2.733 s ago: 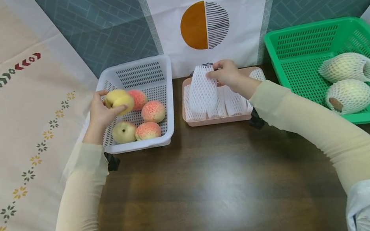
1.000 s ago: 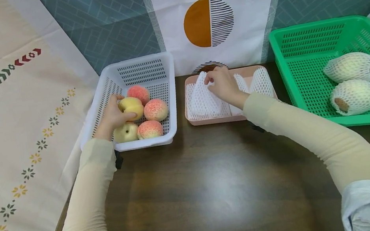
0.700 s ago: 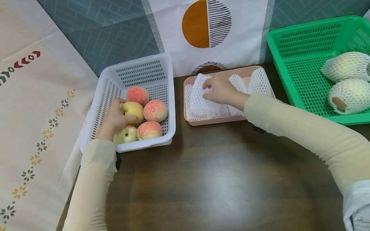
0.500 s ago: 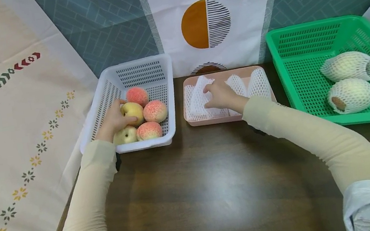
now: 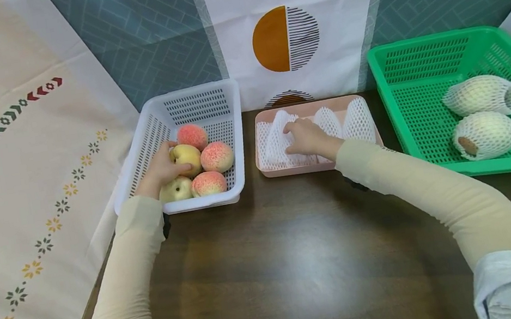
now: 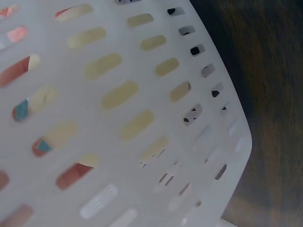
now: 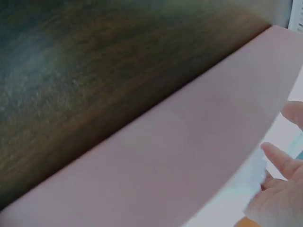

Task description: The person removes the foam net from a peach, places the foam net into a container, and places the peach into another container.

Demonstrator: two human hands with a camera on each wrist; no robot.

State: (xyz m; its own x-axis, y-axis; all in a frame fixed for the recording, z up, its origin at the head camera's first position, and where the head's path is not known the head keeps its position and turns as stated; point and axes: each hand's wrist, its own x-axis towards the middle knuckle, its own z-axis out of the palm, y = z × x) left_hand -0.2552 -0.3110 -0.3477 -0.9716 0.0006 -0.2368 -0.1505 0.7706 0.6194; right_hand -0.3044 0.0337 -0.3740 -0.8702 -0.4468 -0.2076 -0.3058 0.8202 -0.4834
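Note:
In the head view my left hand point(image 5: 161, 169) reaches into the white basket point(image 5: 237, 129) and grips a yellow peach point(image 5: 189, 157). Around it lie several pink-speckled peaches point(image 5: 217, 157) and a pale greenish-yellow fruit point(image 5: 177, 189). My right hand point(image 5: 310, 138) is over the pink tray point(image 5: 297, 170), fingers bent and thumb apart, with nothing between them. Right by its fingertips lies a white foam fruit net point(image 5: 279, 144); more nets point(image 5: 358, 119) lie at the tray's right. The left wrist view shows the basket's slotted wall point(image 6: 156, 109), which mostly hides that hand.
At the right stands a green basket point(image 5: 420, 118) with two fruits point(image 5: 486, 134) in foam nets. All the containers stand on a dark wooden table point(image 5: 301, 263). Patterned cloths point(image 5: 158, 41) hang behind them and along the left.
The left hand has lowered the yellow peach from the basket's left side down among the other fruit. The right hand has put its raised foam net into the tray and let go.

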